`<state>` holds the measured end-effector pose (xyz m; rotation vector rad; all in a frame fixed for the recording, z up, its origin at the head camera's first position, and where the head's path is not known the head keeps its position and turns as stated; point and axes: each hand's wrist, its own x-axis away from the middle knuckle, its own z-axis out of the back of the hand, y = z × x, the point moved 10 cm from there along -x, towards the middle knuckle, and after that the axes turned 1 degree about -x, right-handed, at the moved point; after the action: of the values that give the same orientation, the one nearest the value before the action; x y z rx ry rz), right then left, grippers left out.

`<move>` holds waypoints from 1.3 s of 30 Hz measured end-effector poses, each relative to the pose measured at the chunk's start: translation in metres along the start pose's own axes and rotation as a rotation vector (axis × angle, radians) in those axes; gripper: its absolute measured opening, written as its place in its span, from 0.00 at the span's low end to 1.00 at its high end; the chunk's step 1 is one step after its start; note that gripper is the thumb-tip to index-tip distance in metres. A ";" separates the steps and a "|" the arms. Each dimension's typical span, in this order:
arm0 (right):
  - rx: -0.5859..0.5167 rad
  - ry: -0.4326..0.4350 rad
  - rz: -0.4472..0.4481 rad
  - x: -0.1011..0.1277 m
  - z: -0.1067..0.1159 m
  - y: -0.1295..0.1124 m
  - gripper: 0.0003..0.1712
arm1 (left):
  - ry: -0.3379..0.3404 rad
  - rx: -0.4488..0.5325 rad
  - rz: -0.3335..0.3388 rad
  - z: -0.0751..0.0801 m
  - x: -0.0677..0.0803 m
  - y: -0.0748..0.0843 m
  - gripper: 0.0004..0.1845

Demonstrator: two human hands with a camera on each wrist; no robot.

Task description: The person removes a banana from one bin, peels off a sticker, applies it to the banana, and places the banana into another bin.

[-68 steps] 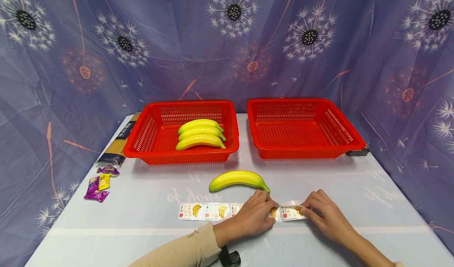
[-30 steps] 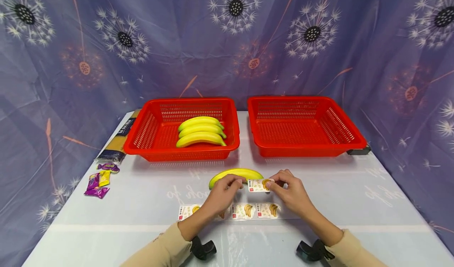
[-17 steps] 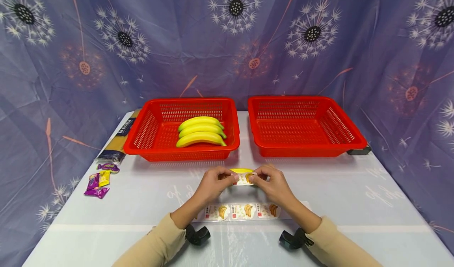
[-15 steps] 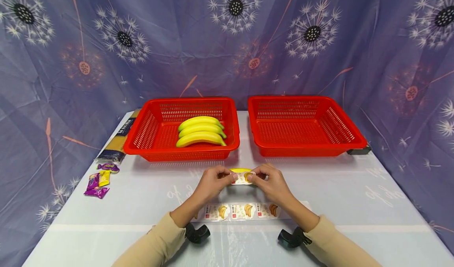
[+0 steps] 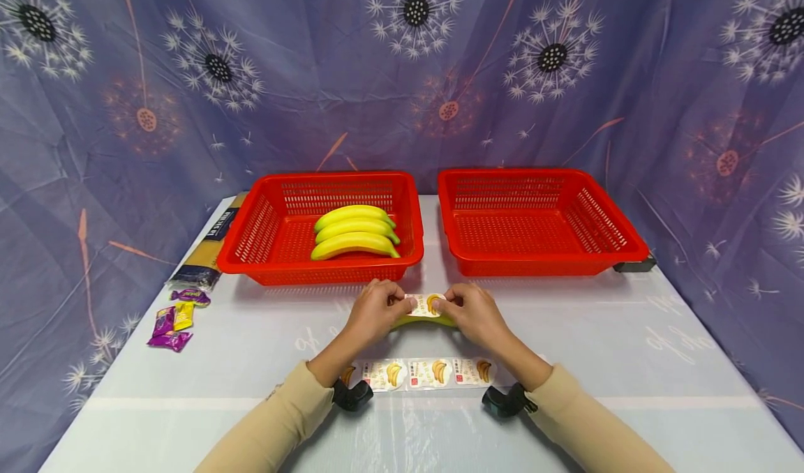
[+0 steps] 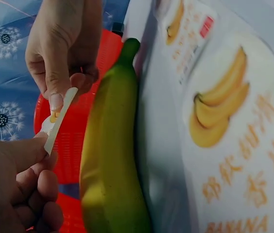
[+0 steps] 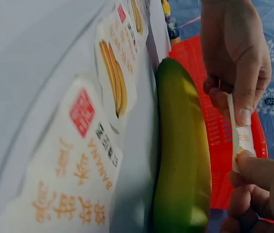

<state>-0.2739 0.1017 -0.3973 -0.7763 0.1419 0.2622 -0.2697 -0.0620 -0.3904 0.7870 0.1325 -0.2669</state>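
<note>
**A:** Where does the sticker [image 5: 425,303] sit relative to your hands?

**B:** Right between them. Your left hand [image 5: 374,311] pinches its 9 o'clock end with thumb and fingertip, your right hand [image 5: 472,312] pinches the 3 o'clock end, and the other fingers curl loosely. You hold it stretched flat, just above the banana [image 5: 424,321].

**A:** And the banana's long axis?

**B:** It runs 9 to 3 across the table [image 5: 628,361], parallel to the sticker. From the wrist views the sticker hangs beside the peel with a gap; it is not touching. Both hands are equally near, one at each end.

**A:** Anything else around?

**B:** At 6 o'clock from the banana, close to your wrists, lies the strip of stickers [image 5: 427,373]. At 12 o'clock stands the left basket [image 5: 251,250], holding three bananas [image 5: 354,232]; the right basket [image 5: 622,246] is at 1 o'clock. Candy wrappers [image 5: 172,319] lie well apart at 9 o'clock.

**A:** Does anything block you?

**B:** No, nothing lies between sticker and banana.
</note>
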 end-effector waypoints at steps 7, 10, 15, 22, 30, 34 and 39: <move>0.116 -0.028 0.085 -0.005 -0.006 -0.009 0.16 | 0.042 -0.166 -0.105 -0.002 0.001 0.006 0.13; 0.153 -0.036 0.108 -0.006 -0.008 -0.012 0.17 | 0.068 -0.202 -0.141 -0.002 0.001 0.010 0.13; 0.216 -0.022 0.156 -0.005 -0.011 -0.017 0.19 | 0.092 -0.251 -0.167 -0.003 0.002 0.011 0.14; 0.269 0.054 0.241 -0.002 -0.010 -0.025 0.19 | 0.115 -0.279 -0.178 -0.006 0.003 0.010 0.14; 0.328 0.119 0.316 0.001 -0.009 -0.030 0.19 | 0.175 -0.335 -0.241 -0.004 0.006 0.017 0.12; 0.322 0.132 0.329 0.001 -0.009 -0.030 0.19 | 0.193 -0.370 -0.260 -0.005 0.006 0.018 0.12; 0.256 0.139 0.327 0.000 -0.006 -0.024 0.18 | 0.139 -0.320 -0.218 -0.007 0.003 0.012 0.10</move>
<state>-0.2669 0.0808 -0.3857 -0.5136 0.4278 0.4901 -0.2634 -0.0499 -0.3879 0.4722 0.3844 -0.3868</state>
